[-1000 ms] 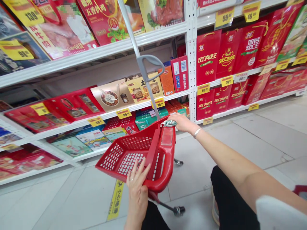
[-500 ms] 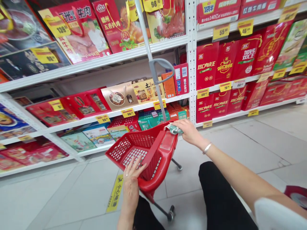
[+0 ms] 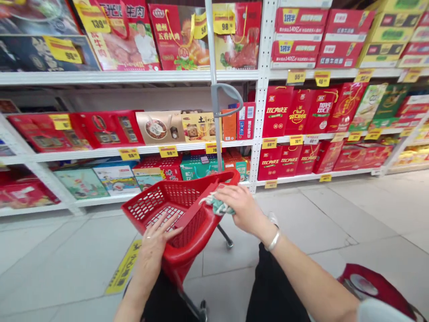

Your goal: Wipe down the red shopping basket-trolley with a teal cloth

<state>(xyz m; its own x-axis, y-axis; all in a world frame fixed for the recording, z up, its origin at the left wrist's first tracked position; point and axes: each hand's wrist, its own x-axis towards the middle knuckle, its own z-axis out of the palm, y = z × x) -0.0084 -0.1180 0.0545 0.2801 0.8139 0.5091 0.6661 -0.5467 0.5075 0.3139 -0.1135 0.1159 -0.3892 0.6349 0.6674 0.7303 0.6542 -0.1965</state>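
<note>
Gripping a crumpled white-and-green cloth (image 3: 219,205), your right hand (image 3: 243,210) has its fingers bent over the bundle, which lies against the thick rim of the red basket (image 3: 197,241) toward that rim's far end. Your left hand (image 3: 154,243) is spread, palm down, at the basket's near corner; its fingers reach over the edge toward the red panel (image 3: 196,205) slanting across inside. The basket stands before your knees on legs with casters (image 3: 229,243), between you and the bottom edge of the white shelving (image 3: 134,78). A metal pole (image 3: 213,53) with a grey loop handle (image 3: 215,100) rises behind the basket's far edge; you cannot see its foot. A yellow sticker (image 3: 124,268) marks the floor beyond your left forearm.
</note>
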